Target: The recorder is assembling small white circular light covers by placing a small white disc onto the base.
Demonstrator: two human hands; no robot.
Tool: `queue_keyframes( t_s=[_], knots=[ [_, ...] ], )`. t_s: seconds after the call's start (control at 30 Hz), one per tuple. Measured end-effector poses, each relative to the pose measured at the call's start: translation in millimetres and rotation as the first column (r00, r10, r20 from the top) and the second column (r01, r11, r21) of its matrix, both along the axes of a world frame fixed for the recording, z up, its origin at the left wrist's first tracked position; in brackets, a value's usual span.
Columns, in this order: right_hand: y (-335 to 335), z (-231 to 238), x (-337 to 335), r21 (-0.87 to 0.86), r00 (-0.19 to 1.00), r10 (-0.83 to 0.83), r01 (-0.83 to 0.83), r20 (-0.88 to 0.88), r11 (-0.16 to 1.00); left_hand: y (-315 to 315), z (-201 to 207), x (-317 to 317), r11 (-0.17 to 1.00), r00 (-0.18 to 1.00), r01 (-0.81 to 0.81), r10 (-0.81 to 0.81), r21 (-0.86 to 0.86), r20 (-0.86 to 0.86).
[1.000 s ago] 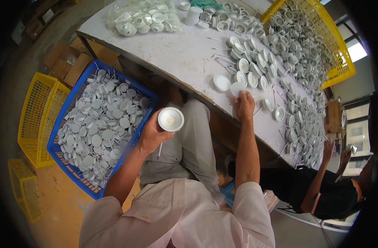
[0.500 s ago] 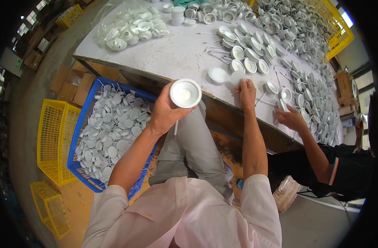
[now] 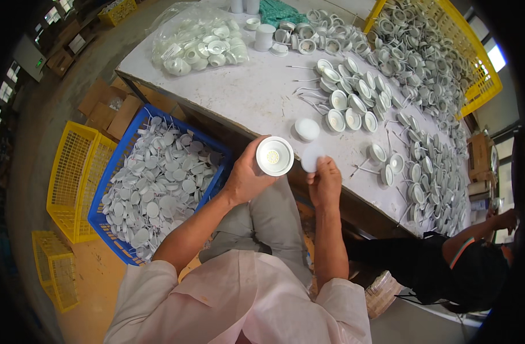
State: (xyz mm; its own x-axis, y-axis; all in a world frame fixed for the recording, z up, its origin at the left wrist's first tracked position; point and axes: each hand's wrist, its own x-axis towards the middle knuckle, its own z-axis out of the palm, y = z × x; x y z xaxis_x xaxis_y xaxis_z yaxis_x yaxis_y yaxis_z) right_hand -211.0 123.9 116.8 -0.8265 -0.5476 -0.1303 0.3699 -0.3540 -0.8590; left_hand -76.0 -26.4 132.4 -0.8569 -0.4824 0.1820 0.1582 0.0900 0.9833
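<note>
My left hand is closed around the side of a white round downlight, tilted with its open face up so the yellowish LED dots inside show. Just to its right, my right hand pinches a thin, milky plastic disc between thumb and fingers. The disc stands apart from the downlight, over the table's front edge. Beyond it, more white discs lie together on the table. Several wired downlights sit in rows farther back, and a few more lie to the right.
A blue basket full of wired white discs stands at my left, with yellow crates beyond it. On the table lie a bag of white cups and a large heap of downlights. A co-worker sits at the right.
My right hand has lifted the disc off the table and brought it nearer, beside the downlight. The co-worker's hand has drawn back from the table. The whole view has shifted slightly.
</note>
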Motion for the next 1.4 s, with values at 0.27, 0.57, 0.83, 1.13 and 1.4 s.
queue_keyframes(
  t_s=[0.27, 0.57, 0.83, 1.13, 1.4],
  knots=[
    [3, 0, 18, 0.083, 0.993, 0.078, -0.085, 0.085, 0.993, 18, -11, -16, 0.999, 0.994, 0.007, -0.012, 0.044, 0.107],
    [8, -11, 20, 0.195, 0.998, 0.070, -0.068, -0.003, 0.978, 34, -13, -18, 0.986, 0.984, 0.149, -0.155, 0.079, 0.086],
    [14, -17, 15, 0.235, 0.998, 0.060, -0.066, 0.031, 0.970, 47, -16, -27, 0.997, 0.982, 0.078, -0.079, 0.016, 0.169],
    [20, -34, 8, 0.180, 0.991, 0.065, -0.085, 0.117, 0.980, 59, -20, -36, 1.000, 0.967, 0.006, 0.000, -0.024, 0.257],
    [29, -33, 10, 0.315, 0.989, 0.095, -0.126, 0.114, 0.941, 66, -40, -39, 0.998, 0.965, -0.034, 0.048, -0.057, 0.258]
  ],
)
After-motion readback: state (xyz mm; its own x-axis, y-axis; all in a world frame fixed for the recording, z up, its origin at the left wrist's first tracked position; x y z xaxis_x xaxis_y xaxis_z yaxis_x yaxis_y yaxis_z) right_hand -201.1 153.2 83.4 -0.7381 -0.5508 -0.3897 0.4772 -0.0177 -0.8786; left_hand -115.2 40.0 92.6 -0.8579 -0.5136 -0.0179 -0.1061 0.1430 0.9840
